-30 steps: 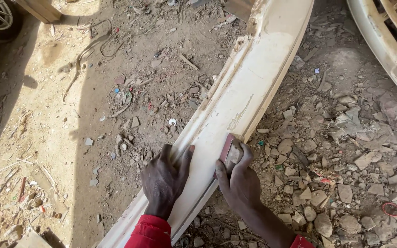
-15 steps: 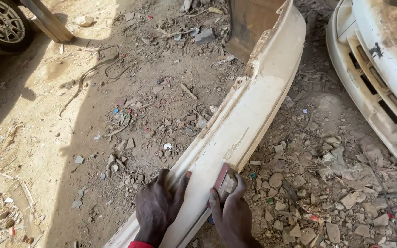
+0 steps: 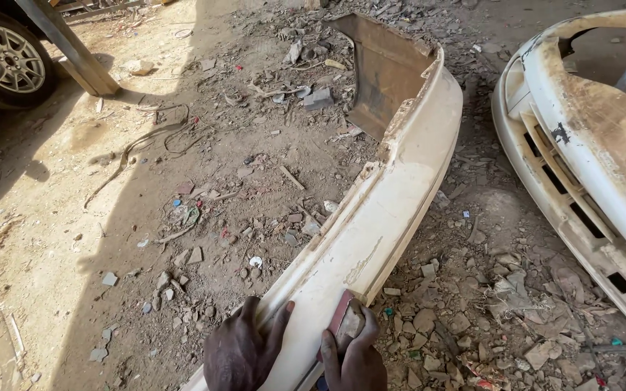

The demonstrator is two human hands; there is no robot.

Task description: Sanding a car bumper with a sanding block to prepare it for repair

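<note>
Since the earlier frames both hands have slid lower toward the bottom edge, and more of the long cream bumper (image 3: 371, 224) now shows, running from bottom centre to the upper middle; the right hand (image 3: 353, 355) is closed around a small reddish sanding block (image 3: 339, 316) pressed on the bumper's face, while the left hand (image 3: 244, 351) lies open, fingers spread flat on the bumper's near end. Rubble-strewn dirt ground (image 3: 204, 188) surrounds it; a second pale bumper (image 3: 588, 166) lies at right, well apart; a car wheel (image 3: 7, 59) sits upper left.
</note>
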